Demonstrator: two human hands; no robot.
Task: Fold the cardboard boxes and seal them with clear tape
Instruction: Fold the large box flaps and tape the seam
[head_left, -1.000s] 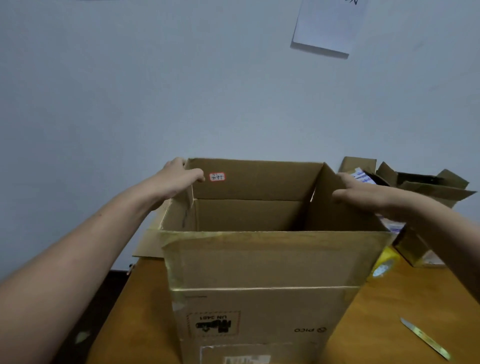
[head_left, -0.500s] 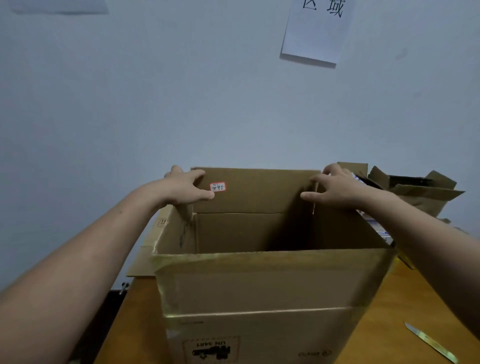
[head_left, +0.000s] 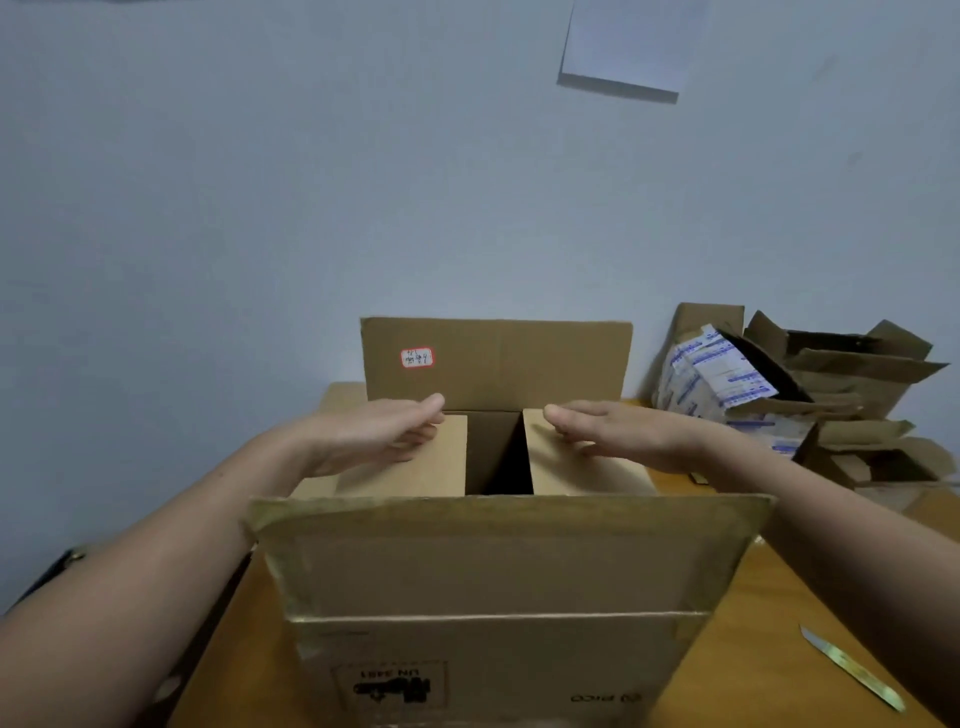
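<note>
The cardboard box (head_left: 493, 649) stands toward the left edge of the table (head_left: 753, 675). Left hand (head_left: 374, 436) and right hand (head_left: 623, 434), fingers straight and gripping nothing, press the 2 side flaps (head_left: 415, 467) inward. Hold both level, then lower the far flap (head_left: 519, 364) and near flap (head_left: 509, 556) squarely so their edges meet.

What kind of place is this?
Likely a packing or stockroom corner: a cardboard box mid-fold on a wooden table, a heap of opened cartons beside it, and a paper notice on the wall.
</note>
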